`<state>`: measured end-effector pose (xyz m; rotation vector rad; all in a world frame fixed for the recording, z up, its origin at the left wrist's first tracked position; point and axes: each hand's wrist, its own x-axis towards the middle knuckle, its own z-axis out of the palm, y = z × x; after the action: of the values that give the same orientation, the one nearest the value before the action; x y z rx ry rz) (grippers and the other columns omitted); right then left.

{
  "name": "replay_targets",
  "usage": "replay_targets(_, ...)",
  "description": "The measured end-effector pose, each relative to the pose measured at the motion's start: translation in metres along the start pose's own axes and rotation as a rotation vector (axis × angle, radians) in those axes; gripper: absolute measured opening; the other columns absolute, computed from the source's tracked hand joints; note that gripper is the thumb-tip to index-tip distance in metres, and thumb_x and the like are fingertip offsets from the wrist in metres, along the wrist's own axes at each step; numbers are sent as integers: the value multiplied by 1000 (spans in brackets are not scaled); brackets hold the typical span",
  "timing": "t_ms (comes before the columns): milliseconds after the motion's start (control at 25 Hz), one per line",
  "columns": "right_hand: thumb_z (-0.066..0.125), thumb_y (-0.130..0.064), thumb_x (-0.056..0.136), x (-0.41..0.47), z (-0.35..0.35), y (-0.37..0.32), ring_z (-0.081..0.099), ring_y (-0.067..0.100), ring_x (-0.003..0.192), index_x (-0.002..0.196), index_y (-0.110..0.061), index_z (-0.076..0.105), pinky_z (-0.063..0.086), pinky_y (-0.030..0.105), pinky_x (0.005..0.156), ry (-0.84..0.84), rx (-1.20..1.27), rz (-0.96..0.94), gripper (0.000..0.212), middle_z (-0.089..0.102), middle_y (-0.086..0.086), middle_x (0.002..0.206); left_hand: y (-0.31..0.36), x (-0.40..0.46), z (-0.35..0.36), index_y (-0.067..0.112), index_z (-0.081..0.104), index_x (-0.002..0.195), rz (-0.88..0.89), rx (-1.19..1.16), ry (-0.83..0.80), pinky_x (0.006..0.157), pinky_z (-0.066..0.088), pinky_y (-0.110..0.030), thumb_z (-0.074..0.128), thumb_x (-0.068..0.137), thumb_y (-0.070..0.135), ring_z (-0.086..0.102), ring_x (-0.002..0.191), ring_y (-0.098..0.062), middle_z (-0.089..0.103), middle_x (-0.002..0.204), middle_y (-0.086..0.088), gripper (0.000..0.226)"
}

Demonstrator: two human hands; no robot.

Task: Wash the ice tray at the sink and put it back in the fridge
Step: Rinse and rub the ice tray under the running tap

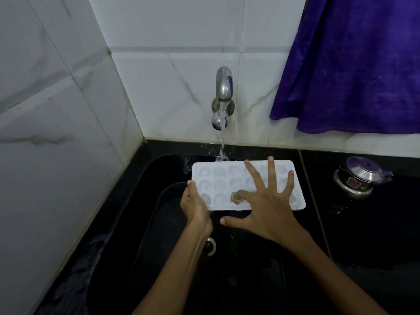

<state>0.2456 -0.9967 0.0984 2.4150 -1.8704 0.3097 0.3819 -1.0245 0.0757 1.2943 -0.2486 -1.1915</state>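
A white ice tray [218, 178] with rounded cells is held level over the black sink [159, 223], cells facing up. My left hand [195, 208] grips its near-left corner. My right hand [268, 203] lies spread on top of the tray, fingers apart, with the index finger bent into a cell near the front edge. Water runs from the steel tap [223, 84] on the back wall and lands at the tray's far edge.
A steel pressure cooker [359, 178] stands on the black counter to the right of the sink. A purple cloth [354, 64] hangs on the wall above it. White tiled walls close the left side and the back. The sink drain [211, 246] shows below my left wrist.
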Motion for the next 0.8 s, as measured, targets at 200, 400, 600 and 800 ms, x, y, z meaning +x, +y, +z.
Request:
replay_targets(200, 24, -97, 51, 12, -3, 11, -31, 24, 138, 99, -44, 52, -34, 50, 96, 97, 95, 95, 77, 12, -4, 157, -5, -6, 6, 17, 62, 83, -28, 12, -54, 51, 54, -27, 42, 97, 36, 67, 71, -19, 70, 82, -4, 31)
replay_targets(400, 8, -97, 48, 35, 4, 6, -38, 27, 134, 117, -49, 51, -34, 56, 92, 15, 48, 81, 94, -3, -5, 159, -12, -19, 13, 17, 64, 85, -50, 45, -121, 68, 56, -36, 43, 96, 38, 68, 77, -24, 72, 88, -8, 32)
replay_targets(600, 2, -97, 50, 40, 7, 3, -36, 29, 135, 115, -50, 54, -30, 63, 95, 2, 0, 32, 96, 0, -3, 159, -13, -17, 9, 17, 64, 85, -45, 11, -134, 65, 57, -34, 42, 97, 37, 67, 73, -21, 71, 85, -7, 32)
replay_targets(800, 17, -85, 71, 47, 2, -6, -37, 29, 134, 118, -47, 54, -32, 61, 93, -30, 17, 6, 72, -4, -3, 159, -8, -11, 9, 19, 63, 86, -55, -27, -125, 63, 58, -32, 41, 97, 37, 68, 72, -19, 71, 85, -5, 31)
